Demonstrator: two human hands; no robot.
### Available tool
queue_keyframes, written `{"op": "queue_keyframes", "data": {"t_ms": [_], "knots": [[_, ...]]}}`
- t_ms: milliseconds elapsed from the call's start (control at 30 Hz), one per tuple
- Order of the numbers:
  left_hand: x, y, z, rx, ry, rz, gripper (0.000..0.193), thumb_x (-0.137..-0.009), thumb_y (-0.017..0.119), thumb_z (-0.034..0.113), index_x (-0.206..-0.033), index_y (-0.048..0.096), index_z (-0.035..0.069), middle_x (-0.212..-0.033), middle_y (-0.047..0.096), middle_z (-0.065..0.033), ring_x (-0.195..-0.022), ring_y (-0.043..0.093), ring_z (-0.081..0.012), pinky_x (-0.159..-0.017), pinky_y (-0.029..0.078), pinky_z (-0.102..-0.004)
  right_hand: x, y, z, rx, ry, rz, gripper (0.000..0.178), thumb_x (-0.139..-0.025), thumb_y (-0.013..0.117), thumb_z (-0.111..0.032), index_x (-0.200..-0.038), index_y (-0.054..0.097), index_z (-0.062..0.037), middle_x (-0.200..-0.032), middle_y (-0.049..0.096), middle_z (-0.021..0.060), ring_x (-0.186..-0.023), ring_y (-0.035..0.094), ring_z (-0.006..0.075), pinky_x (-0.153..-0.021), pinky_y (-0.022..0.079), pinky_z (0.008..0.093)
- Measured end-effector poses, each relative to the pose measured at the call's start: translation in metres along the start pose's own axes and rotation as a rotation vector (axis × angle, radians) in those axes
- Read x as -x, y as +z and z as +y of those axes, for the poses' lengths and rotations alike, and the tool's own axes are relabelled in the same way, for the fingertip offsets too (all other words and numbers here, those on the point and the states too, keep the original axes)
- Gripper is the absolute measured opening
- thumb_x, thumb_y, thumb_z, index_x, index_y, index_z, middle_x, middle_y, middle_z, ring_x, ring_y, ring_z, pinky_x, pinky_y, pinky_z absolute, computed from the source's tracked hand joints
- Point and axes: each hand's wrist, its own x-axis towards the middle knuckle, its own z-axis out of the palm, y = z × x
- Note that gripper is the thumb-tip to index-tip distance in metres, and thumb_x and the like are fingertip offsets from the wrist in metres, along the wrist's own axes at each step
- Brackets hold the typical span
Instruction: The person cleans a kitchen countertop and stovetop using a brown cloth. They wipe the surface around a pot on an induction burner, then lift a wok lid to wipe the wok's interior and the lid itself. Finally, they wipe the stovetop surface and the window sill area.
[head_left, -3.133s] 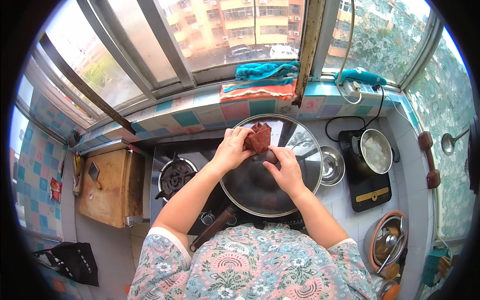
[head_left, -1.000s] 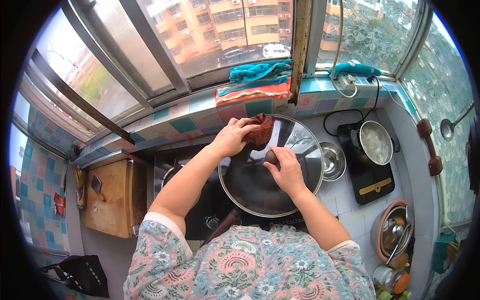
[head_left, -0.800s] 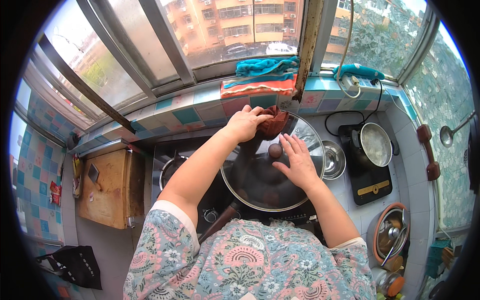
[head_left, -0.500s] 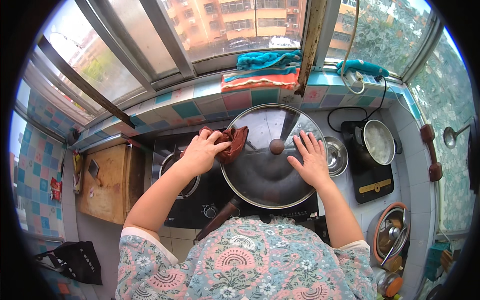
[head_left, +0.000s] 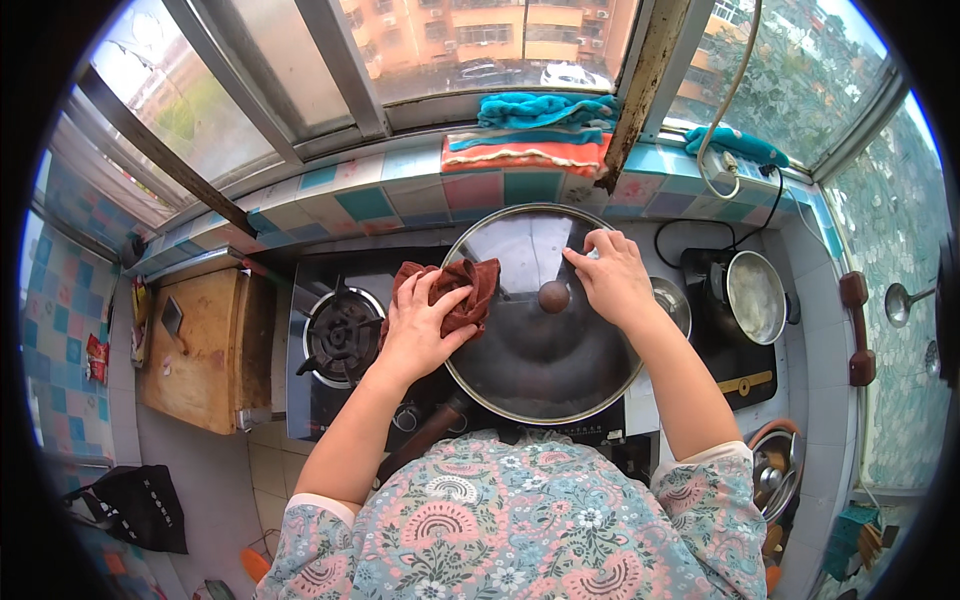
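A large glass lid point(head_left: 545, 370) with a metal rim and a round brown knob point(head_left: 553, 296) covers a dark long-handled wok on the stove. Its brown handle point(head_left: 425, 437) points toward me at the lower left. My left hand point(head_left: 425, 325) grips a crumpled reddish-brown cloth point(head_left: 478, 285) against the lid's left edge. Over the lid's upper right part, beyond the knob, is my right hand point(head_left: 615, 275) with its fingers bent and drawn together. A small pale bit shows at those fingertips, too small to make out.
A bare gas burner point(head_left: 343, 335) lies left of the wok. Further left stands a wooden cutting board point(head_left: 195, 350) with a cleaver. To the right are a steel bowl point(head_left: 672, 303) and a pot point(head_left: 756, 297) on an induction cooker point(head_left: 745, 375). Folded towels point(head_left: 525, 152) lie on the tiled sill.
My right hand has gone from flat with spread fingers to bent fingers, farther up the lid. My left forearm has swung right, and its hand now lies more over the cloth.
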Motion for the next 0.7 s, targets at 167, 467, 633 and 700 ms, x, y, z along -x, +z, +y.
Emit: {"op": "queue_keyframes", "data": {"t_ms": [167, 467, 633, 700], "knots": [[-0.002, 0.009, -0.004, 0.007, 0.009, 0.028, 0.055, -0.077, 0.076, 0.039, -0.128, 0.058, 0.028, -0.145, 0.036, -0.0124, -0.137, 0.025, -0.0381, -0.108, 0.027, -0.0580, 0.001, -0.010, 0.003, -0.011, -0.021, -0.024, 0.030, -0.082, 0.066, -0.015, -0.112, 0.071, -0.0190, -0.106, 0.054, 0.0031, -0.109, 0.049, 0.0247, -0.092, 0.039, 0.0386], [0.002, 0.008, -0.003, -0.046, 0.029, 0.069, 0.053, -0.077, 0.076, 0.030, -0.128, 0.060, 0.025, -0.143, 0.038, -0.0142, -0.135, 0.030, -0.0382, -0.109, 0.030, -0.0528, 0.022, -0.009, 0.002, -0.230, 0.017, -0.158, 0.040, -0.088, 0.064, -0.021, -0.127, 0.060, -0.0140, -0.132, 0.051, 0.0089, -0.123, 0.046, 0.0301, -0.104, 0.039, 0.0421], [0.013, -0.002, -0.001, -0.127, 0.206, 0.045, 0.054, -0.075, 0.076, 0.022, -0.126, 0.061, 0.026, -0.140, 0.040, -0.0107, -0.133, 0.032, -0.0345, -0.107, 0.030, -0.0525, 0.071, -0.029, 0.002, -0.239, 0.110, -0.363, 0.065, -0.089, 0.064, -0.036, -0.146, 0.039, -0.0188, -0.157, 0.027, 0.0051, -0.145, 0.022, 0.0301, -0.117, 0.023, 0.0446], [0.027, -0.006, 0.003, -0.126, 0.346, -0.010, 0.054, -0.070, 0.078, 0.022, -0.121, 0.063, 0.028, -0.138, 0.041, -0.0074, -0.132, 0.033, -0.0320, -0.103, 0.030, -0.0525, 0.074, -0.023, 0.002, -0.234, 0.105, -0.331, 0.063, -0.090, 0.063, -0.037, -0.146, 0.040, -0.0187, -0.157, 0.027, 0.0055, -0.145, 0.021, 0.0303, -0.117, 0.021, 0.0449]]}}
